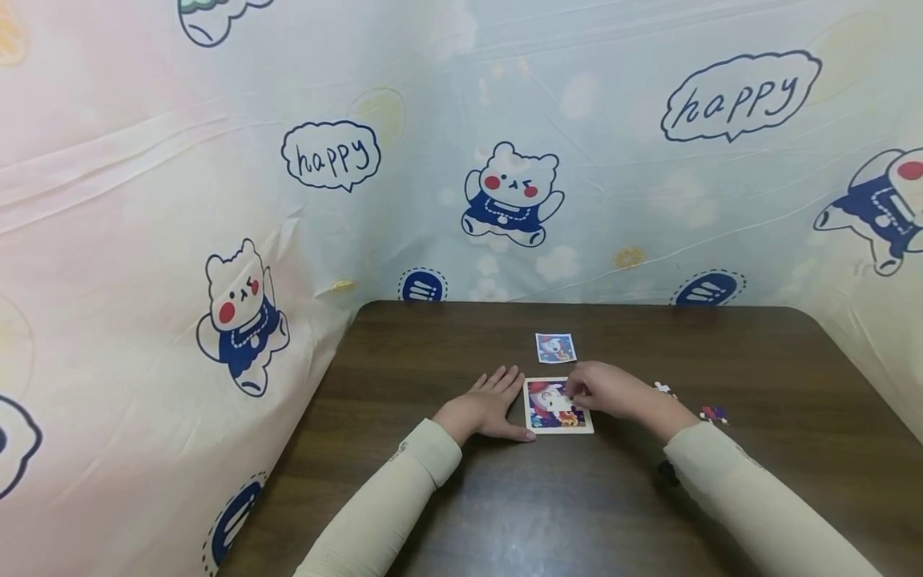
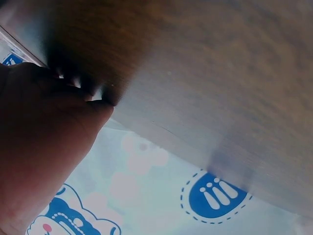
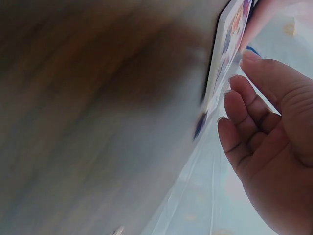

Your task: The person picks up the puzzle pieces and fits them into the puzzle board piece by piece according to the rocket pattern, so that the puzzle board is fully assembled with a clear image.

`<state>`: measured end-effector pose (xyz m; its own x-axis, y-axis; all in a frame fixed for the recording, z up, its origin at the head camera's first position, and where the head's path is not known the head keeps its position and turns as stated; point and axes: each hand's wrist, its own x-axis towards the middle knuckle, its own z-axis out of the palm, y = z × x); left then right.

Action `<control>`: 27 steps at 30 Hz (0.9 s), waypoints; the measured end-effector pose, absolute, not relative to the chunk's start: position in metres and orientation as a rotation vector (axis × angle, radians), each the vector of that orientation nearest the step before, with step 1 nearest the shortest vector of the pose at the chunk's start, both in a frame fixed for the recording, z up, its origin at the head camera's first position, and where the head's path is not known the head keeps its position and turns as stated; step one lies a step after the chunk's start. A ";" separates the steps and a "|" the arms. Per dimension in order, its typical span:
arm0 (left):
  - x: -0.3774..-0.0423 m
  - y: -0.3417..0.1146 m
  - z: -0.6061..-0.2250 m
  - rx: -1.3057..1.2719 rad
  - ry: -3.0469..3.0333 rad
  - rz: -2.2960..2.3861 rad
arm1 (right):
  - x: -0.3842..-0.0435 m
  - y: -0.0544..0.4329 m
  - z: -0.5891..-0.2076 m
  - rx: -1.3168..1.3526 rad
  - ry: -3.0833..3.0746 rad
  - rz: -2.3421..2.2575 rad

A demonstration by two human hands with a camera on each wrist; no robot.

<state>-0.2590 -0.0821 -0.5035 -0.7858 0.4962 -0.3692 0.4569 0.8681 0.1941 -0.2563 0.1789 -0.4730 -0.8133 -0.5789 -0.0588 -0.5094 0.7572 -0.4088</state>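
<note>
A small square jigsaw puzzle [image 1: 539,413] in a white frame lies on the table, its colourful picture showing whitish patches in the middle. My left hand [image 1: 485,410] lies with spread, fairly straight fingers at the puzzle's left side, thumb by the lower left corner. Over the puzzle's upper right part is my right hand [image 1: 609,389], its fingers bent and tips close to the picture. The right wrist view shows the thumb [image 3: 274,78] extended and other fingers [image 3: 238,110] loosely curled; whether a piece is pinched at the tips is hidden.
A small printed picture card [image 1: 555,349] lies just behind the puzzle. Loose whitish puzzle pieces [image 1: 663,389] and purple-red puzzle pieces [image 1: 714,413] lie right of it on the dark wooden table [image 1: 433,344]. A patterned curtain [image 1: 425,160] hangs behind and beside the table.
</note>
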 end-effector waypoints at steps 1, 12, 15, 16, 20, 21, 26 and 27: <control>-0.258 -0.082 -0.502 0.699 2.623 0.134 | -0.256 0.183 -0.473 -0.850 2.777 -0.567; -0.252 -0.082 -0.491 0.718 2.617 0.110 | -0.251 0.234 -0.473 -0.736 2.834 -0.574; -0.256 -0.082 -0.497 0.712 2.627 0.110 | -0.251 0.246 -0.474 -0.716 2.854 -0.567; -0.256 -0.082 -0.498 0.710 2.628 0.110 | -0.251 0.250 -0.474 -0.709 2.859 -0.565; -0.257 -0.082 -0.500 0.715 2.627 0.103 | -0.249 0.265 -0.478 -0.740 2.890 -0.557; -0.254 -0.082 -0.496 0.717 2.624 0.101 | -0.249 0.268 -0.479 -0.769 2.897 -0.555; -0.253 -0.081 -0.493 0.727 2.616 0.070 | -0.246 0.285 -0.480 -0.817 2.921 -0.565; -0.253 -0.081 -0.493 0.731 2.616 0.063 | -0.245 0.288 -0.481 -0.810 2.921 -0.568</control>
<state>-0.2534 -0.0812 -0.4931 -0.7729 0.5047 -0.3846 0.4856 0.8606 0.1535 -0.2455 0.2877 -0.4805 -0.8607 -0.5075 0.0421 -0.4862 0.7945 -0.3639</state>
